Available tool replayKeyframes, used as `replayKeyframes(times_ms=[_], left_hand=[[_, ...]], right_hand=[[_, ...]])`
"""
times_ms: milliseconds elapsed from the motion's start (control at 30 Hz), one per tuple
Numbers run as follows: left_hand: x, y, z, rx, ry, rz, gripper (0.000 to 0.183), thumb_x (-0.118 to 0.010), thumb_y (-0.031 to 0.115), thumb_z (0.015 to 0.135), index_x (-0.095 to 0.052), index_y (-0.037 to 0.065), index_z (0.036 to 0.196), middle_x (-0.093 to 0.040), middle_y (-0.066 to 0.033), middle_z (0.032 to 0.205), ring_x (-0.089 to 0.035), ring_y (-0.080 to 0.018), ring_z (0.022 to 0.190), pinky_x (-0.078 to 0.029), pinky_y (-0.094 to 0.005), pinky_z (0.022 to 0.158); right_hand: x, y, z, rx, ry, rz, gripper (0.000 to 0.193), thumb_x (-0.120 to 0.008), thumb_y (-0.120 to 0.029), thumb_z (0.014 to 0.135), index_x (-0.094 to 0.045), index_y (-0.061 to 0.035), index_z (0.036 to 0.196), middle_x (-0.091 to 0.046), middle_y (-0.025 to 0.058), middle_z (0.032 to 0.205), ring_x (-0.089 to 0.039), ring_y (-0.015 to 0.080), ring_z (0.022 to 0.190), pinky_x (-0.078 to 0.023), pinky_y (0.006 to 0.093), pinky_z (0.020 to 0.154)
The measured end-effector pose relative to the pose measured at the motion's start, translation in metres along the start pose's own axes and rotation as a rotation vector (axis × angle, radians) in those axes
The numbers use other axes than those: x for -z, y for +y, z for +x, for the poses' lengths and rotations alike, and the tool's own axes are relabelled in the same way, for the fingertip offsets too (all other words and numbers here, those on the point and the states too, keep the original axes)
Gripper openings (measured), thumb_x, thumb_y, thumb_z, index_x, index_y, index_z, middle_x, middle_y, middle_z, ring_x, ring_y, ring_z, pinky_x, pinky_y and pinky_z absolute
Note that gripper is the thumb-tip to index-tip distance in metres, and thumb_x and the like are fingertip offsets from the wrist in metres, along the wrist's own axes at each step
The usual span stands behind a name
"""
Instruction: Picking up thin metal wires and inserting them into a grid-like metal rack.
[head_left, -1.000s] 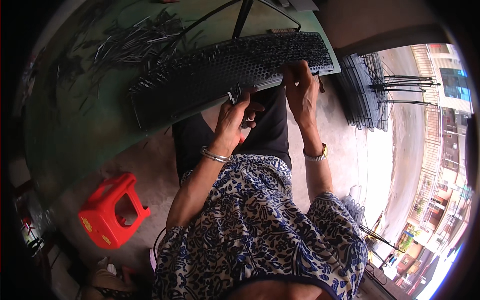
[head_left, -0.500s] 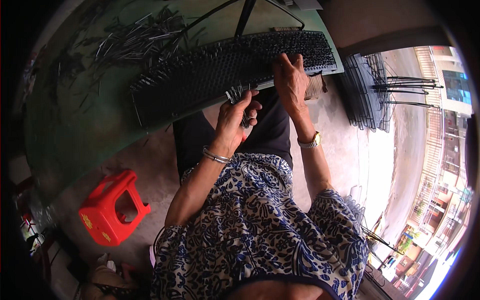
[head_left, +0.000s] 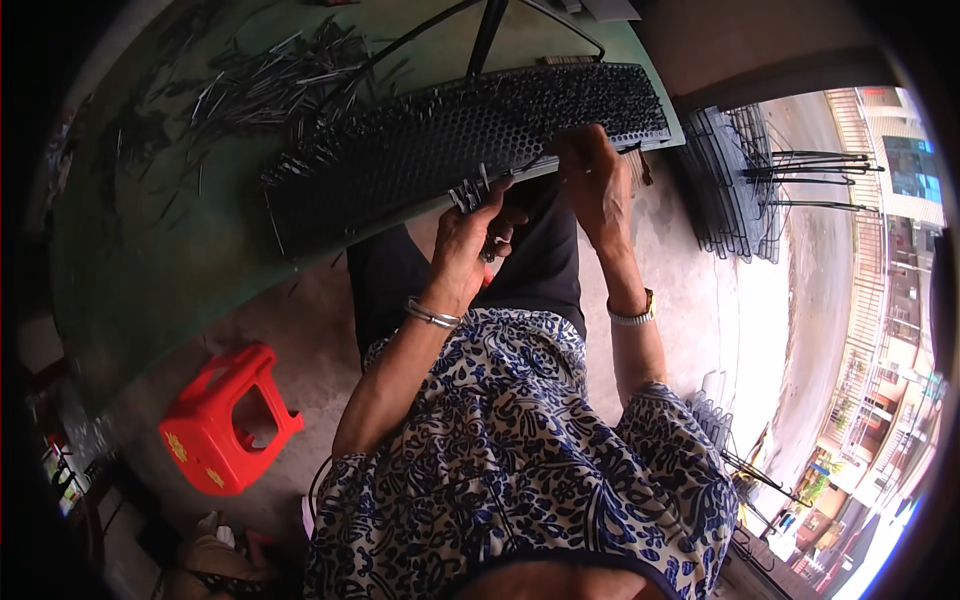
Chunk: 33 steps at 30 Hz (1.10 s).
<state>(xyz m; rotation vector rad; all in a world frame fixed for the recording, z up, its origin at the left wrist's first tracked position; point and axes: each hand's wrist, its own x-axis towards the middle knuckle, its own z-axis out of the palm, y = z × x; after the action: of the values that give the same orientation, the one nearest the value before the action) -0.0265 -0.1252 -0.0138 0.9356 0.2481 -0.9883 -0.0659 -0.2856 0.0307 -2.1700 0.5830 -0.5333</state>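
Note:
A long black perforated rack (head_left: pixel 390 165) lies along the front edge of the green table. Its far rows and right end are filled with short dark metal pieces, while many holes in the near left part stand bare. My left hand (head_left: pixel 462 245) is closed round a bunch of thin metal pieces (head_left: pixel 470 193), their ends sticking out past the thumb just off the rack's near edge. Over the right part of that edge, my right hand (head_left: pixel 600 195) has its fingertips pinched together. Whatever sits between them is too small and dark to make out.
Loose thin metal pieces (head_left: pixel 285 85) lie heaped on the green table (head_left: pixel 140 280) at far left. A black rod frame (head_left: pixel 488 40) rises behind the rack. Stacked wire racks (head_left: pixel 715 185) stand at right. A red plastic stool (head_left: pixel 225 430) is on the floor at left.
My right hand has drawn back from the filled right part of the rack toward me and slightly right. The left hand stays nearly in place, with the metal pieces fanned out a little more.

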Motion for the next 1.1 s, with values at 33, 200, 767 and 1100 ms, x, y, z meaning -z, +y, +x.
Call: replayKeyframes(times_ms=[33, 200, 767, 1100], left_hand=[[0.001, -0.001, 0.002, 0.0, 0.0, -0.001, 0.023, -0.064, 0.027, 0.093, -0.067, 0.008, 0.106, -0.066, -0.0041, 0.076, -0.052, -0.0053, 0.06, -0.038, -0.0207, 0.048], [0.002, -0.011, 0.014, -0.071, -0.014, -0.06, 0.025, -0.059, 0.027, 0.095, -0.065, 0.006, 0.109, -0.064, -0.0043, 0.072, -0.049, -0.0064, 0.056, -0.041, -0.0233, 0.049], [-0.007, -0.002, -0.006, 0.063, -0.159, -0.049, 0.035, -0.056, 0.032, 0.097, -0.061, 0.002, 0.115, -0.052, -0.0002, 0.063, -0.042, -0.0047, 0.053, -0.032, -0.0205, 0.044], [-0.003, -0.001, -0.011, 0.063, -0.209, -0.039, 0.03, -0.056, 0.028, 0.097, -0.065, 0.002, 0.109, -0.048, 0.0037, 0.064, -0.031, -0.0011, 0.046, -0.021, -0.0171, 0.041]], right_hand=[[-0.001, 0.002, 0.004, 0.001, 0.0, 0.0, 0.007, -0.059, -0.008, 0.091, -0.062, -0.0031, 0.095, -0.065, 0.0059, 0.076, -0.06, 0.0122, 0.064, -0.047, 0.0268, 0.059], [-0.019, 0.03, 0.027, 0.275, 0.22, -0.163, 0.005, -0.057, -0.006, 0.092, -0.059, -0.0039, 0.096, -0.062, 0.0081, 0.071, -0.058, 0.015, 0.059, -0.046, 0.0287, 0.056], [-0.027, 0.028, 0.028, 0.324, 0.163, -0.165, 0.006, -0.059, -0.006, 0.091, -0.062, -0.0038, 0.096, -0.062, 0.0086, 0.071, -0.059, 0.0144, 0.059, -0.046, 0.0279, 0.054], [-0.033, 0.03, 0.029, 0.343, 0.16, -0.294, 0.005, -0.058, -0.01, 0.09, -0.063, -0.0096, 0.093, -0.06, 0.0108, 0.082, -0.061, 0.0284, 0.068, -0.048, 0.0363, 0.058]])
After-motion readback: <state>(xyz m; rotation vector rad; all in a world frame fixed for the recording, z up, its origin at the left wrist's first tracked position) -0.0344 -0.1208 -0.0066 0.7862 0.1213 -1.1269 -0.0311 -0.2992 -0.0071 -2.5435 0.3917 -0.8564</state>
